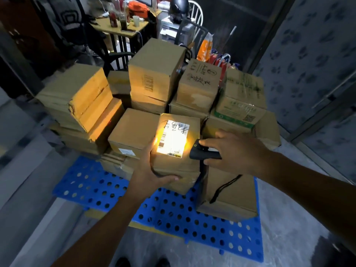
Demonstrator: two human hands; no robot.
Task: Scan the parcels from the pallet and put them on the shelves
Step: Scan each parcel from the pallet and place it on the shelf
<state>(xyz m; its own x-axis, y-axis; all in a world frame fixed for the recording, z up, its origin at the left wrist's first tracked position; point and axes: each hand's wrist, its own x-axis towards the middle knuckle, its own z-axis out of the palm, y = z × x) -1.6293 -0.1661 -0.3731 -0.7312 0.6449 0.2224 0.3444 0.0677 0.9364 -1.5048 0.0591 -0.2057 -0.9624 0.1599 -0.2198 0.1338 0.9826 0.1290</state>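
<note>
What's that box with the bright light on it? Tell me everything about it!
The parcel is a brown cardboard box, crumpled at its lower edges. A white shipping label with black handwriting on its top glows yellow under the scanner in the right hand. The left hand grips its near side, over the blue pallet.
</note>
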